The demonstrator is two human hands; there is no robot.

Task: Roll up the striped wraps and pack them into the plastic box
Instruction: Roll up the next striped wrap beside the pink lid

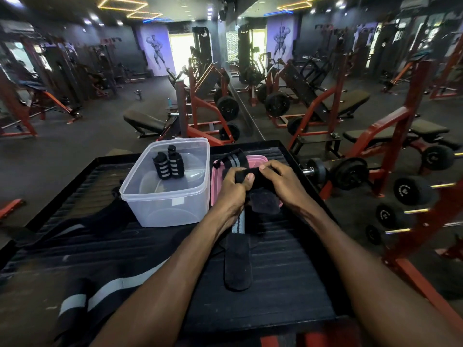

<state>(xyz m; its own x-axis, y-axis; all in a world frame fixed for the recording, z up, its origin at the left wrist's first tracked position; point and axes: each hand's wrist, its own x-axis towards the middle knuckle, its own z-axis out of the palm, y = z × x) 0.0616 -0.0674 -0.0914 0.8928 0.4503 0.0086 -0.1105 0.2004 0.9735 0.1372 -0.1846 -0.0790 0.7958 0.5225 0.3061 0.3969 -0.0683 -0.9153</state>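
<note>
Black ribbed bench [288, 271]; clear plastic box [165, 196] on it, left of both hands, nearer the left. 2 rolled striped wraps [169, 162] stand inside. Pink lid [215, 181] beside box. Wrap being rolled [238, 259]: long axis runs from hands toward the person, tail flat on bench. Left hand [234, 186] and right hand [283, 182] both grip its rolled end; roll axis lies crosswise.
</note>
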